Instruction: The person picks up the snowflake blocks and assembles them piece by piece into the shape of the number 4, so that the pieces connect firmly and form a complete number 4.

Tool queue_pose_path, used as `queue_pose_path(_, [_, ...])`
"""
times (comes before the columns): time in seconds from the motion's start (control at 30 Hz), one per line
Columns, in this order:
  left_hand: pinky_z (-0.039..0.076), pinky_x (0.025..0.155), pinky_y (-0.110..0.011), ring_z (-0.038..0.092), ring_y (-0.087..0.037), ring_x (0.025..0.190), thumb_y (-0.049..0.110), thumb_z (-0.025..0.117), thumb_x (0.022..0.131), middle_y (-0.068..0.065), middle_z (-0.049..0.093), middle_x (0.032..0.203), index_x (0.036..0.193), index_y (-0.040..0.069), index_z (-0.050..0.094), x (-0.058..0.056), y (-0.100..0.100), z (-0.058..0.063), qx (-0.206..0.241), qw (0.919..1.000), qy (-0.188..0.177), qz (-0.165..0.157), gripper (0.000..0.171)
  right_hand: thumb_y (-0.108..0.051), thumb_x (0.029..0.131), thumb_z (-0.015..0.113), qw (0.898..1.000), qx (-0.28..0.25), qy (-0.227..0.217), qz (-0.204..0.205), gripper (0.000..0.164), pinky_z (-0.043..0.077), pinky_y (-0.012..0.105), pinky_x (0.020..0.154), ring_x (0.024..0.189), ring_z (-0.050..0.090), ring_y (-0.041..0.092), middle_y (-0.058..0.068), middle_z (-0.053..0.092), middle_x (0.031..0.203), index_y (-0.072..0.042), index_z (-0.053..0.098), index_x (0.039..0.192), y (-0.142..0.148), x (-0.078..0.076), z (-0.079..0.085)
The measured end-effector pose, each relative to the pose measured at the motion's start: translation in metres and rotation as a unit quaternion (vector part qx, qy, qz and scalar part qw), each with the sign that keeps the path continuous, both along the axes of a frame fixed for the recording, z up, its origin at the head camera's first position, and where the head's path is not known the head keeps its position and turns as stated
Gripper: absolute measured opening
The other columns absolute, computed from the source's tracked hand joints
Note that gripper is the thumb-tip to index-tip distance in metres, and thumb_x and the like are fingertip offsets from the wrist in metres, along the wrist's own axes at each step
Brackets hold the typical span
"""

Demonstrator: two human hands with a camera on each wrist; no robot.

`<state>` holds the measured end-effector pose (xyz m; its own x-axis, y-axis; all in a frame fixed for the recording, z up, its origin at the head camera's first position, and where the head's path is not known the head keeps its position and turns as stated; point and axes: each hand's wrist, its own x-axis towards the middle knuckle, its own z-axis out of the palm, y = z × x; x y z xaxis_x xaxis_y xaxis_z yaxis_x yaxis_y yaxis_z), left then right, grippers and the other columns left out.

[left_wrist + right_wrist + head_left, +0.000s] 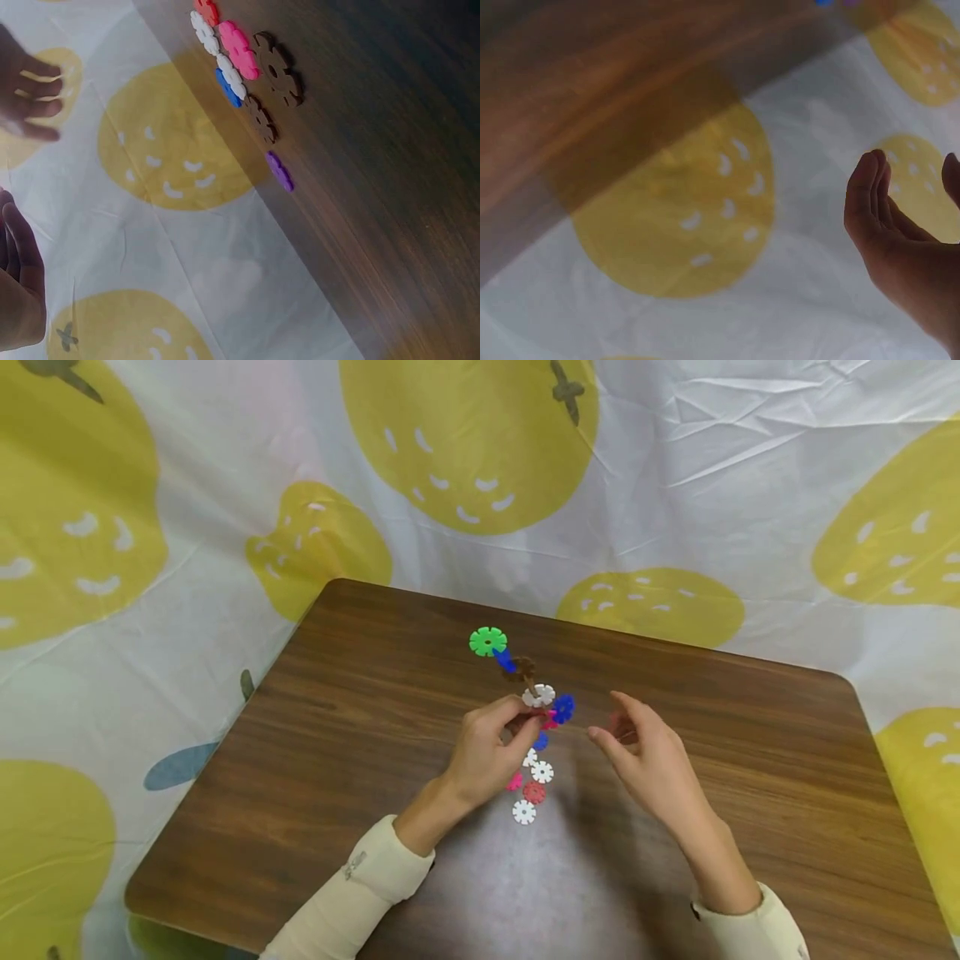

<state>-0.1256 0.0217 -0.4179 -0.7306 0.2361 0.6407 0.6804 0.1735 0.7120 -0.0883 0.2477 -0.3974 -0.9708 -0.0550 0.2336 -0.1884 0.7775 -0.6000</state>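
Observation:
My left hand (487, 745) pinches a notched plastic building disc between thumb and fingertips, its colour mostly hidden by the fingers. Beyond those fingertips, a green notched disc (487, 642), a brown one (519, 669), a white one (538, 696) and a blue one (563, 708) appear in a line; I cannot tell which are joined. To the right, my right hand (660, 768) is held above the table, thumb and fingers apart with nothing between them. The right wrist view shows this hand (900, 240) with fingers gently bent.
Below the left hand, several loose notched discs lie on the brown wooden table (337, 710), among them a red disc (534, 792) and a white disc (524, 812). The left wrist view shows a purple disc (280, 171) near the edge. A fruit-patterned cloth (480, 552) hangs behind.

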Motion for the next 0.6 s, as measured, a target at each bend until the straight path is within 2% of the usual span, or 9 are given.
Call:
queue_pose_path(0.07, [0.056, 0.064, -0.018, 0.067, -0.016, 0.070, -0.001, 0.069, 0.090, -0.009, 0.076, 0.085, 0.096, 0.000, 0.074, 0.000, -0.001, 0.000, -0.003, 1.0000, 0.002, 0.002, 0.008, -0.022, 0.097, 0.074, 1.000, 0.002, 0.008, 0.016, 0.055, 0.060, 0.050, 0.086, 0.095, 0.069, 0.030, 0.015, 0.067, 0.103, 0.002, 0.054, 0.142, 0.000, -0.002, -0.013])
queue_pose_path(0.17, [0.057, 0.061, -0.023, 0.066, -0.015, 0.069, -0.001, 0.069, 0.090, -0.009, 0.075, 0.084, 0.096, 0.000, 0.074, -0.002, -0.002, -0.002, -0.005, 1.0000, 0.002, 0.004, 0.008, -0.016, 0.094, 0.076, 0.999, 0.009, 0.016, 0.033, 0.055, 0.058, 0.052, 0.089, 0.098, 0.067, 0.035, 0.019, 0.065, 0.105, 0.006, 0.055, 0.140, -0.003, -0.007, -0.029])
queue_pose_path(0.27, [0.058, 0.060, -0.025, 0.066, -0.016, 0.069, -0.001, 0.069, 0.090, -0.009, 0.075, 0.084, 0.096, 0.000, 0.074, -0.002, -0.003, -0.003, -0.005, 1.0000, 0.000, 0.003, 0.008, -0.017, 0.094, 0.077, 0.999, 0.017, -0.003, 0.040, 0.058, 0.057, 0.053, 0.090, 0.102, 0.065, 0.038, 0.021, 0.064, 0.110, 0.006, 0.053, 0.142, -0.008, -0.013, -0.042])
queue_pose_path(0.47, [0.054, 0.062, -0.016, 0.067, -0.017, 0.068, -0.001, 0.069, 0.091, -0.010, 0.075, 0.082, 0.095, -0.001, 0.073, -0.003, -0.004, -0.003, -0.005, 1.0000, 0.000, -0.004, 0.006, -0.017, 0.093, 0.078, 0.997, 0.016, -0.047, 0.060, 0.062, 0.056, 0.056, 0.096, 0.112, 0.065, 0.041, 0.024, 0.062, 0.125, 0.001, 0.051, 0.147, -0.017, -0.025, -0.058])
queue_pose_path(0.6, [0.056, 0.062, -0.018, 0.068, -0.018, 0.068, 0.000, 0.070, 0.091, -0.010, 0.075, 0.083, 0.095, 0.000, 0.073, -0.004, -0.004, -0.002, -0.007, 0.9999, 0.002, -0.008, 0.005, -0.018, 0.091, 0.080, 0.996, 0.014, -0.054, 0.063, 0.054, 0.054, 0.057, 0.099, 0.116, 0.064, 0.041, 0.024, 0.063, 0.126, -0.002, 0.059, 0.138, -0.023, -0.032, -0.065])
